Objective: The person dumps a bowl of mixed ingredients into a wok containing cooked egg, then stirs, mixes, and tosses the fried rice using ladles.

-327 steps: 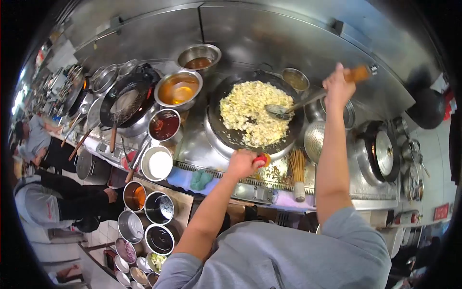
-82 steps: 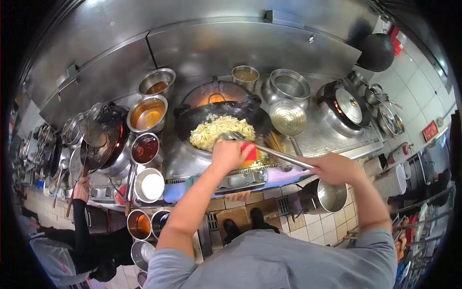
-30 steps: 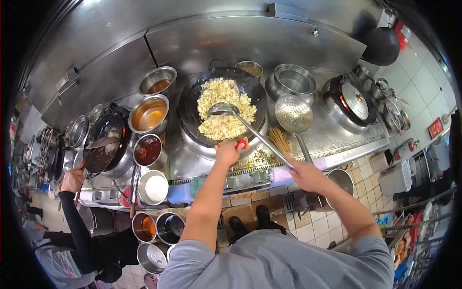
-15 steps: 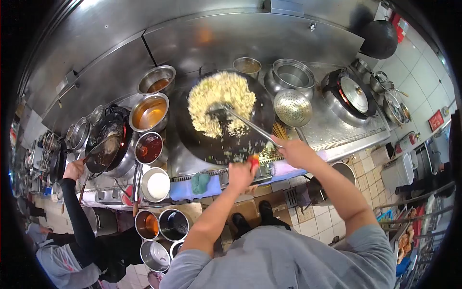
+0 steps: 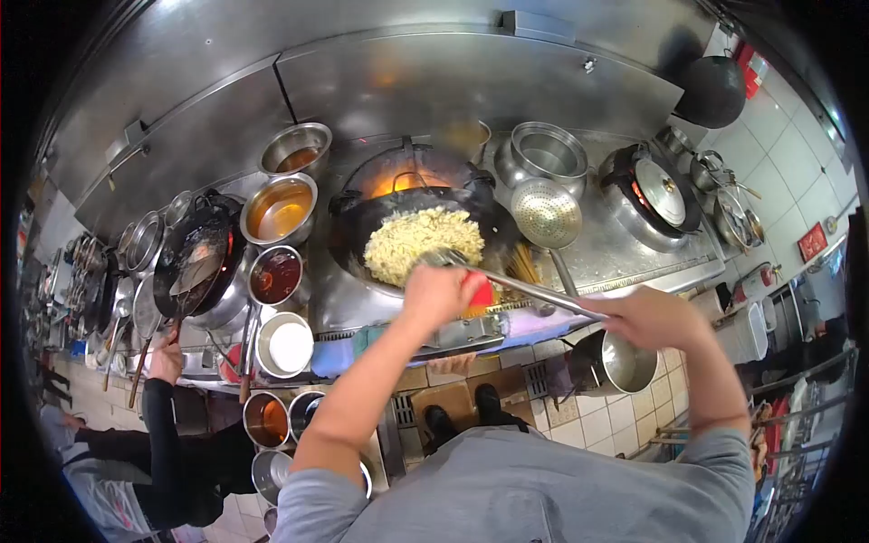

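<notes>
A: In the head view, where is the wok (image 5: 500,233)?

B: In the middle, tipped toward the person, in front of the burner (image 5: 362,176). Orange flames (image 5: 398,184) show behind its far rim.

A: And what's in it?

B: A heap of crumbly, pale yellow food (image 5: 421,237), gathered in the near part.

A: What is the left hand (image 5: 437,291) doing?

B: It's closed around something at the wok's near edge, with a red and orange grip (image 5: 479,291) showing beside the thumb. The fingers hide exactly what they wrap.

A: The right hand (image 5: 644,317)?

B: Clenched on the end of a long metal ladle (image 5: 543,292). The handle slants over the red grip, and the bowl is at the near edge of the food, just above the left hand.

A: What's around them?

B: To the left of the wok, a bowl of amber liquid (image 5: 279,213), a pot of dark red sauce (image 5: 275,276) and a container of something white (image 5: 288,347). To the right, a perforated skimmer (image 5: 546,214) lies near a wide metal pot (image 5: 549,152), and a bamboo brush (image 5: 521,266) sits close to the wok.

A: Anyone else?

B: At far left, a co-worker's hand (image 5: 166,362) grasps a handle reaching toward another dark wok (image 5: 188,262).
</notes>
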Motion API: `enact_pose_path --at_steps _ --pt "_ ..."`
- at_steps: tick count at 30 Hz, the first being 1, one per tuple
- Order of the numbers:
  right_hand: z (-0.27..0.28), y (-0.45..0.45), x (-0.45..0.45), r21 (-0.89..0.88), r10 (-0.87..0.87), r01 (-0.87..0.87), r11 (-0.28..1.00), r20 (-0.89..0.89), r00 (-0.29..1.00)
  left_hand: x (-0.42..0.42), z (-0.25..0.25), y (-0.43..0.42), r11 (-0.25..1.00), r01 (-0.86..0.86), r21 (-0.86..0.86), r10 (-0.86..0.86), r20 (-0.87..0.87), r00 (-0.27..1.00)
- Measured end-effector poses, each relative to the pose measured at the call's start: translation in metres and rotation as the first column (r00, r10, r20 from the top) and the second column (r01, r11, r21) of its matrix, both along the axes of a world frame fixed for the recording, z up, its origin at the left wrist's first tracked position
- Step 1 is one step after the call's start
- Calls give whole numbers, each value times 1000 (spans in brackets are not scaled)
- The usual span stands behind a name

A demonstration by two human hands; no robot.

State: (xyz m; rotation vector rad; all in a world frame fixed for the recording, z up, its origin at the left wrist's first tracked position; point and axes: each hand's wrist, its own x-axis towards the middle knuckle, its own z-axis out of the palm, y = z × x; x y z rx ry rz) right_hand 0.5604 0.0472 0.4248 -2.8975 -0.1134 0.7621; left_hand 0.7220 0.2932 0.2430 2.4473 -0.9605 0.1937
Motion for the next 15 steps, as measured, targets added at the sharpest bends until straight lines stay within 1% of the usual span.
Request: enact_pose_path --at_steps 1,2,3,4,5,6,7,8,9,10,11,12,13,14,15 --pt "-23 5 18 -18 -6 6 1000 23 1000 18 -8 -5 999 -17 -49 16 -17 1000" --pt "-68 -1 36 82 103 -124 989 225 969 25 -43 -9 998 -45 -43 46 24 999" --pt "-116 2 57 50 89 -107 993 280 956 26 -83 -14 996 -80 -37 82 64 995" --pt "-146 13 70 20 84 -96 995 336 938 13 -115 -16 994 -106 -23 107 67 992" --pt "-148 25 74 12 98 -109 994 339 936 -3 -135 -17 990 -138 -8 138 77 987" --pt "-154 40 72 55 -22 2 998 358 934 -19 -140 -13 994 -84 68 87 -44 995" --pt "-159 49 69 100 -141 111 989 371 918 -36 -134 -9 990 -29 141 45 -112 993" --pt "-162 52 67 97 -120 90 991 370 921 -39 -125 -9 996 25 -83 -11 166 986" --pt "-164 52 66 263 -206 114 958 352 913 -37 -107 -7 953 136 -271 -1 446 895" --pt "-166 50 62 424 -293 145 894 308 905 -26 -89 -5 993 61 -100 -35 242 970" --pt "-169 50 52 573 -380 192 797 227 897 -13 -68 -2 995 33 90 -33 3 999" --pt "-163 49 52 761 -452 483 433 -280 847 10 -78 -1 998 11 57 -9 -38 999" --pt "-158 48 55 767 -442 471 435 -273 854 25 -86 1 999 -10 31 10 -2 1000" --pt "-153 45 60 860 -255 509 -24 -498 829 42 -105 3 999 -32 40 31 6 999" --pt "-141 49 64 702 27 541 -463 -600 800 52 -110 5 998 -51 48 50 10 999"
